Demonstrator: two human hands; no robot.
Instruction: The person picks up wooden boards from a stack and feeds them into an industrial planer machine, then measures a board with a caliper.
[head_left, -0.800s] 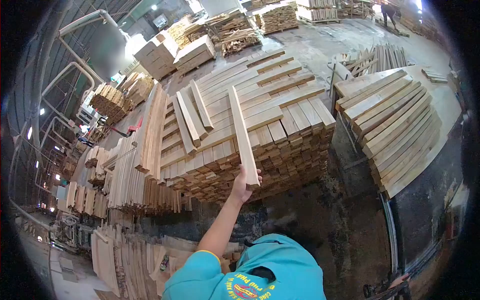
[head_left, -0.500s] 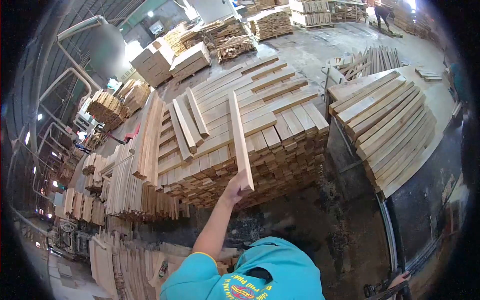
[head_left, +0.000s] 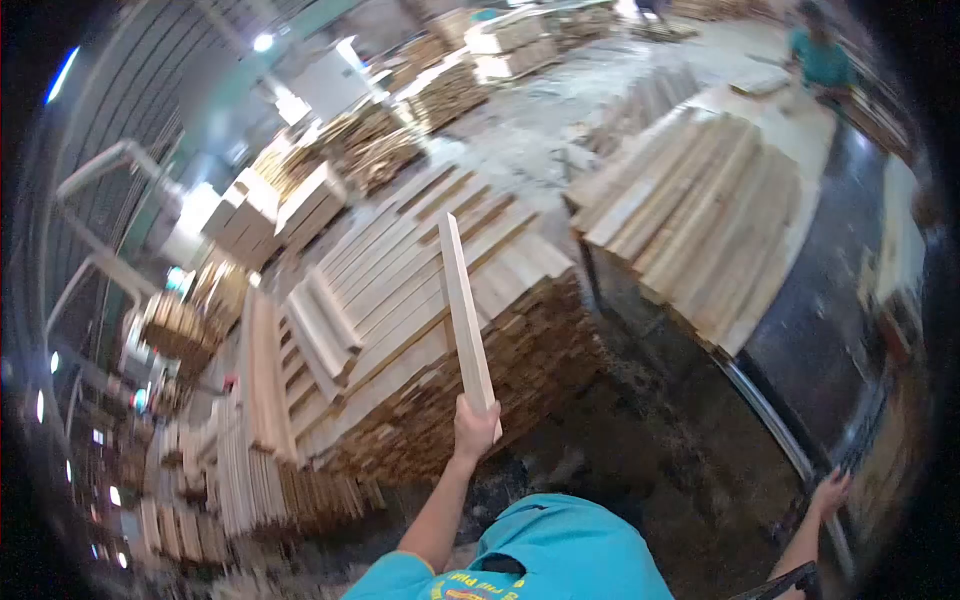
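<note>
My left hand (head_left: pixel 476 428) is closed round the near end of a long wooden board (head_left: pixel 465 320), which points away from me over the front edge of a large stack of boards (head_left: pixel 400 290). At the lower right, my right hand (head_left: pixel 830 494) is beside the metal edge of a dark table (head_left: pixel 815 290); its fingers are too small and blurred to read. Several boards (head_left: pixel 690 210) lie side by side on a pale surface at the far end of that table.
A co-worker (head_left: pixel 822 58) in a teal shirt is beyond the table at the upper right. More wood stacks (head_left: pixel 440 90) stand on the floor behind. Upright boards (head_left: pixel 240 460) are at the left. Dark floor (head_left: pixel 640 450) lies between stack and table.
The view has turned to the right. The board in my left hand has come away from the stack's near edge slightly. My right hand and the co-worker now show more fully.
</note>
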